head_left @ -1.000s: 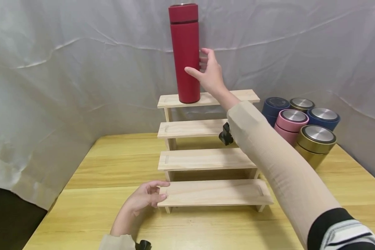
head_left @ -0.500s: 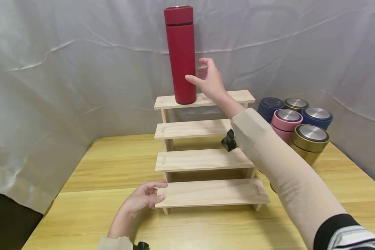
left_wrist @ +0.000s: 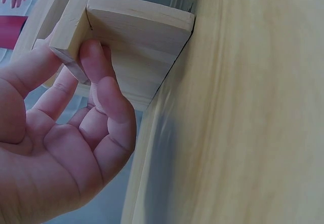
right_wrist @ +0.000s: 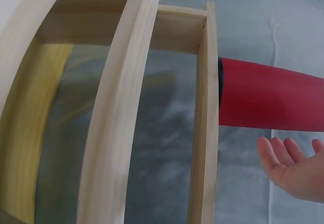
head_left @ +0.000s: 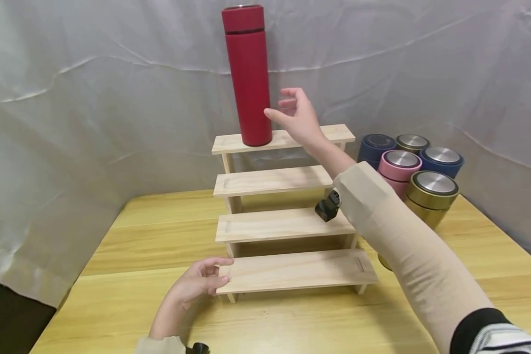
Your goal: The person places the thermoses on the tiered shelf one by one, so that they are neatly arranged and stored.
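A tall red thermos bottle (head_left: 250, 81) stands upright on the top step, left of its middle, on a pale wooden tiered display stand (head_left: 292, 270). Just to its right is my right hand (head_left: 303, 120), its fingers relaxed and holding nothing. A gap shows between that hand (right_wrist: 298, 168) and the red thermos bottle (right_wrist: 268, 96) in the right wrist view. My left hand (head_left: 199, 280) grips the left end of the bottom step. Up close in the left wrist view, thumb and fingers of the left hand (left_wrist: 71, 138) pinch the board's corner on the stand (left_wrist: 136, 36).
Right of the stand, several shorter thermos bottles are grouped on the wooden table (head_left: 159, 236): pink (head_left: 400, 167), gold (head_left: 431, 196) and blue (head_left: 442, 161) ones among them. A grey cloth backdrop (head_left: 137, 123) hangs behind.
My right hand has drawn slightly away from the red thermos bottle and lowered a little. The bottle stays on the top step, and my left hand keeps its hold. The head view has shifted slightly.
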`<state>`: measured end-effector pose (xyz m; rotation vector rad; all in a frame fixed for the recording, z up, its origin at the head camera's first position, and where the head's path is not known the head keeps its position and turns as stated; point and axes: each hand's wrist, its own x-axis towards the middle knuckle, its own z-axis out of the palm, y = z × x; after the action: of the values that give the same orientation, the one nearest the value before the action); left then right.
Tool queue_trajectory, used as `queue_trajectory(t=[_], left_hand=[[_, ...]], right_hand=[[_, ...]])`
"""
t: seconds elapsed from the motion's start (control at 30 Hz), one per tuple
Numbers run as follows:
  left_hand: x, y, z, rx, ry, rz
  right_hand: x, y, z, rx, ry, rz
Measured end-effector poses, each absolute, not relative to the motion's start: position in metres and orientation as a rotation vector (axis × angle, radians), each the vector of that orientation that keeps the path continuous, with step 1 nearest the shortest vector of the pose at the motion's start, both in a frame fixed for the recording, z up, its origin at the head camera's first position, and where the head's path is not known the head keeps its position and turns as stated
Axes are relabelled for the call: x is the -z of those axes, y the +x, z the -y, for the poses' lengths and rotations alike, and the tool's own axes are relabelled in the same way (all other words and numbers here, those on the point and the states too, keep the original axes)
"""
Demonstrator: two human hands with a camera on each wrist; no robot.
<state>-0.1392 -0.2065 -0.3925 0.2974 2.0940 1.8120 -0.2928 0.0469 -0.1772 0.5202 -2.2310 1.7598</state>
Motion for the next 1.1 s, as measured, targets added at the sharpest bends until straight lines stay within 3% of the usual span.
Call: queue_trajectory(t=[1.1], left_hand=[[0.394,-0.140,0.213,-1.811,0.293,-2.080]], right_hand=[[0.210,-0.249,-0.083,-1.850,0.598,2.261]])
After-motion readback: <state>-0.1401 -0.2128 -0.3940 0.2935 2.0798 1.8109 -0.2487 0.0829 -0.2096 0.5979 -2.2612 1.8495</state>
